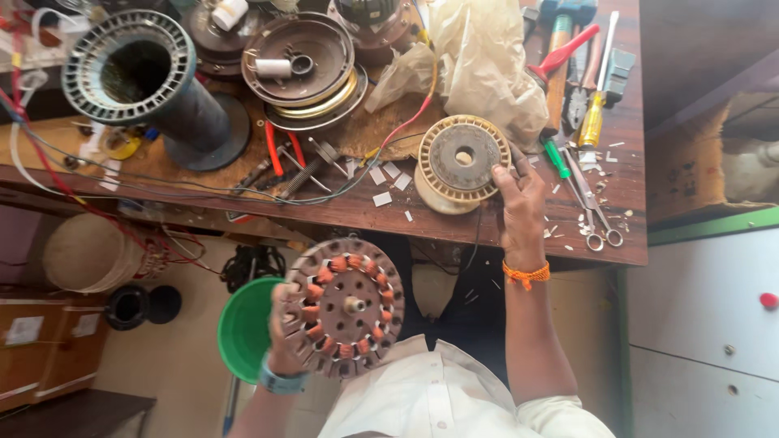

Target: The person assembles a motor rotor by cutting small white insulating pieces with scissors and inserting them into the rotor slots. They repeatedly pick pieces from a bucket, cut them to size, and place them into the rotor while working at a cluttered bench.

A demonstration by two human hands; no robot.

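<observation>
**Trainee:** Which part is in hand, and where does it sit?

**Technician:** The left hand (286, 331) holds a wound stator (345, 307), a round slotted iron disc with orange-brown copper coils ringing a short centre shaft. It is held clear of the workbench (341, 212), low in the view, above a green bowl (246, 327) on the floor. The fingers close around the disc's lower left rim, with most of the hand behind the disc.

**Trainee:** And the other hand?

**Technician:** The right hand (519, 209) rests on the bench edge. Its fingertips touch the rim of a second ribbed ring (459, 158) lying flat there. The fingers are loosely spread and pinch nothing that can be seen.

**Trainee:** How does the stator handle?

**Technician:** Judge it heavy and fully rigid: it appears to be stacked steel with copper. It will not flex. The outer teeth look rough, so slip is unlikely. The windings are the weak point; their thin insulation probably scrapes easily.

**Trainee:** Where is the correct hold?

**Technician:** Take the outer iron rim, as the left hand does now, or support it beneath the core. Keep the fingers off the coils and any loose leads. Do not carry it by the shaft alone.

**Trainee:** Nearby hazards?

**Technician:** Scissors (596, 212), screwdrivers and red and grey wires lie near the right hand.
</observation>
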